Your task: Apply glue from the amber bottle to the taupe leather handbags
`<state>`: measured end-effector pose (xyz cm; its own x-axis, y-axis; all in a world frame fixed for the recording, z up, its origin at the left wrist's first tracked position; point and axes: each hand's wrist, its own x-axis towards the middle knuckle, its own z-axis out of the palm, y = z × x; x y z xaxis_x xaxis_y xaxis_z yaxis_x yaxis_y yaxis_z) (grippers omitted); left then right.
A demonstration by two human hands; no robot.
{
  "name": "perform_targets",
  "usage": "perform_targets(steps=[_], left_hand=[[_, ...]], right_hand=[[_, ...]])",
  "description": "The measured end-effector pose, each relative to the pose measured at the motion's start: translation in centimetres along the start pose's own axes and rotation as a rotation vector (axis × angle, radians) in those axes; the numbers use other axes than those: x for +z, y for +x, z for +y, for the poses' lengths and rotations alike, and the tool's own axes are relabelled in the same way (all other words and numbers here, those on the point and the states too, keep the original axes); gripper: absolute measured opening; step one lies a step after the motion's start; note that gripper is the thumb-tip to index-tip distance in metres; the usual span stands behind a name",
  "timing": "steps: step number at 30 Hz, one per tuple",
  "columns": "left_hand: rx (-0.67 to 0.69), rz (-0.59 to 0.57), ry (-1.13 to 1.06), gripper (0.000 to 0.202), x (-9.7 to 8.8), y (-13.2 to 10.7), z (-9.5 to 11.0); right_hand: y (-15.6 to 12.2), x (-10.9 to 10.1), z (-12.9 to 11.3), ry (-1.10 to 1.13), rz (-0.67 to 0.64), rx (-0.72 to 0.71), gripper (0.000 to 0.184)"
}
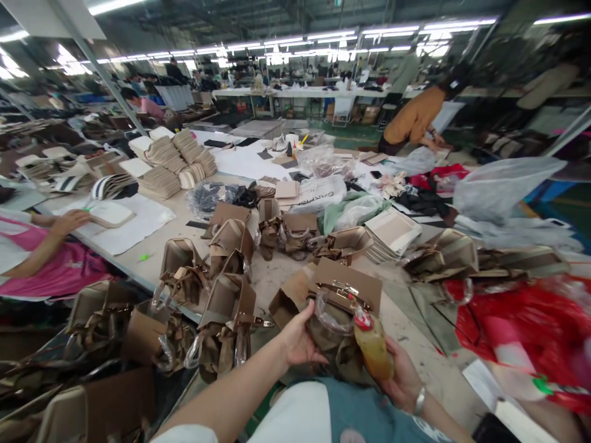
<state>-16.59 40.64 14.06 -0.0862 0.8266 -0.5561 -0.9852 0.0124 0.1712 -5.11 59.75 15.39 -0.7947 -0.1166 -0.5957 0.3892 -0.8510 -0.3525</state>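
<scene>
In front of me is a brown handbag (349, 285), partly made, with metal hardware on its flap and a plastic-wrapped handle. My left hand (299, 337) grips its near left side, thumb on top and fingers underneath. My right hand (402, 376) is closed round a squeeze bottle (373, 349) of yellowish liquid with a red-and-white top. The bottle tilts over the right part of the bag, its nozzle near the hardware. I cannot tell whether the nozzle touches the bag. The palm side of my right hand is hidden behind the bottle.
Similar brown bags (229, 301) crowd the left and back of the table. Stacked beige panels (393, 232) lie beyond, with clear plastic bags (503, 184) and a red bag (517, 326) to the right. A co-worker's hand (69, 223) works at the far left.
</scene>
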Motion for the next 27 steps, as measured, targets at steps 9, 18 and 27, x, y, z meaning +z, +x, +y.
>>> perform_targets(steps=[9, 18, 27], left_hand=[[0.072, 0.126, -0.166, 0.037, 1.2, 2.8, -1.0], [-0.05, 0.057, 0.02, 0.03, 2.4, 5.1, -0.3], [0.074, 0.178, 0.024, 0.01, 3.1, 6.3, -2.3]], right_hand=[[0.0, 0.1, -0.2, 0.115, 0.057, 0.033, 0.011], [0.6, 0.6, -0.7, 0.069, 0.072, 0.078, 0.027], [-0.2, 0.8, -1.1, 0.035, 0.01, -0.073, 0.017]])
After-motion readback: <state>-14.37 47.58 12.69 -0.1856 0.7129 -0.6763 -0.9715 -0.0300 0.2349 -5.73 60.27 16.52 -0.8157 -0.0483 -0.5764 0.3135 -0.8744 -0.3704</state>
